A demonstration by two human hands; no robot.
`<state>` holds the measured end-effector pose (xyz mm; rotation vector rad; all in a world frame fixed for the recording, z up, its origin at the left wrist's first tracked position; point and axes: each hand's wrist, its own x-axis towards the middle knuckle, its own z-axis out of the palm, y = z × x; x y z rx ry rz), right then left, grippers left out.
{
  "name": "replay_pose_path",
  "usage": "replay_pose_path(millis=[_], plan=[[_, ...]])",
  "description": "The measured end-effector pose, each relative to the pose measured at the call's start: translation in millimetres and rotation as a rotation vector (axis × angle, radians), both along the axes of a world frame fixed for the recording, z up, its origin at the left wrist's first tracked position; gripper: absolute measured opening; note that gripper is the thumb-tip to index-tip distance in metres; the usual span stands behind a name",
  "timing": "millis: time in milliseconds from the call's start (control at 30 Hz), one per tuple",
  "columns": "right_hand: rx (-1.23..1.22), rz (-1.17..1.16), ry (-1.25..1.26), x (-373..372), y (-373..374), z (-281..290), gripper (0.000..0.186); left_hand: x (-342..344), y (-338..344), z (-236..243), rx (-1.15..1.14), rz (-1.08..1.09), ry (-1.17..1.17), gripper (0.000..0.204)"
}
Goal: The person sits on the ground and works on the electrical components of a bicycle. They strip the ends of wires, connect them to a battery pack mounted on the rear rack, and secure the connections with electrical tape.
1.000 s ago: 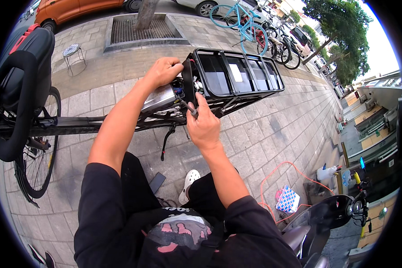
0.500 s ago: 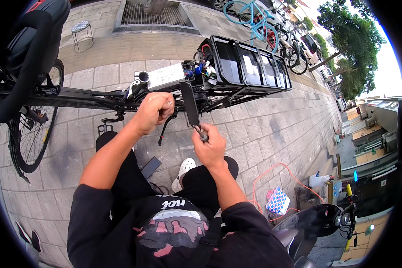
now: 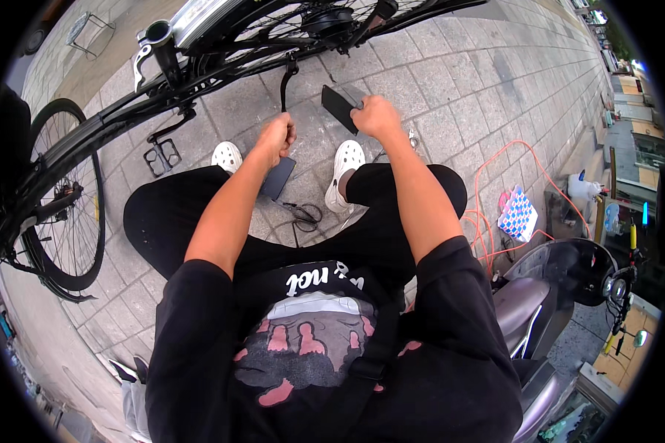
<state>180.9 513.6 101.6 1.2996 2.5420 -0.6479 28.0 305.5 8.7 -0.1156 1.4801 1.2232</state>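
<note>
My right hand [image 3: 377, 117] is closed on a flat black strip, rounded at its end, like a piece of mudguard [image 3: 337, 111]. It is held low over the paving, apart from the bicycle [image 3: 118, 111]. Just below the tip of the kickstand [image 3: 287, 83], my left hand [image 3: 275, 138] has its fingers curled in; whatever they hold, if anything, is hidden. The bicycle stands across the far side, its seat tube [image 3: 166, 55] open at the top and a pedal [image 3: 162, 157] to the left of my left hand.
Between my shoes lie a dark phone [image 3: 277, 179] and a black looped item [image 3: 305, 215]. To the right are an orange cord [image 3: 528, 145], a checked box [image 3: 518, 215] and a parked scooter [image 3: 521, 310]. A metal stool [image 3: 89, 33] stands far left.
My view has tilted down, so the bicycle sits higher in it. The right hand has carried the black strip away from the frame, and the left hand has lowered toward the ground.
</note>
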Motion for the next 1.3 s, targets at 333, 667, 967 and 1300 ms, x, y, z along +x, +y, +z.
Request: replay_pose_path(millis=[333,667,967,1300], plan=[[-0.376,-0.774,0.173,35.3,-46.7,-189.7,0.048,30.5,10.4,-145.4,-0.395,-0.198,0.023,0.034],[-0.536,-1.026,0.112,37.5,-68.2,-243.2,0.049,27.4,57.5,-221.8,-0.391,-0.257,0.008,0.04],[-0.618,-1.06,0.113,34.7,-65.6,-281.0,0.056,15.8,77.8,-236.1,-0.431,-0.319,0.076,0.04],[-0.7,-0.918,0.056,23.7,-63.9,-300.9,0.046,10.8,50.4,-165.9,-0.463,-0.394,0.195,0.042]])
